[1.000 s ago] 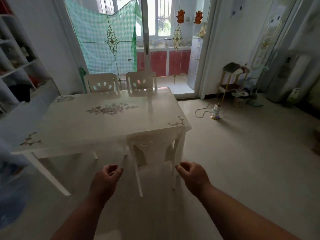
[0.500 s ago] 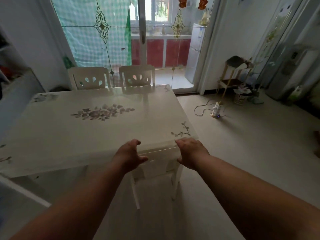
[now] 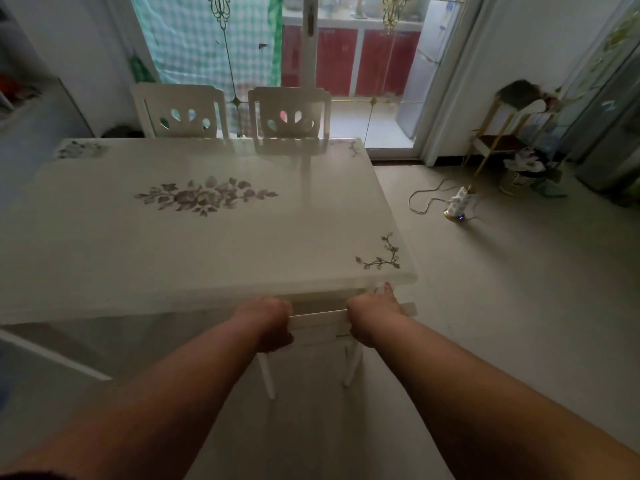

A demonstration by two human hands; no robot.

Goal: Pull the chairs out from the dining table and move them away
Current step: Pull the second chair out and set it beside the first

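A white dining table with painted flowers fills the middle of the view. A white chair is tucked under its near right edge; only the top rail and two legs show. My left hand grips the left end of that rail and my right hand grips the right end, fingers curled over it just below the tabletop. Two more white chairs, the far left chair and the far right chair, stand pushed in at the far side of the table.
A glass sliding door with a green checked cloth lies behind the far chairs. A small gold-legged stand, a basket and a lamp with a cord stand on the tiled floor at the right.
I have come closer to the table. Both hands went from hanging loose in front of the chair to closing over the chair's top rail. The chair stays under the table.
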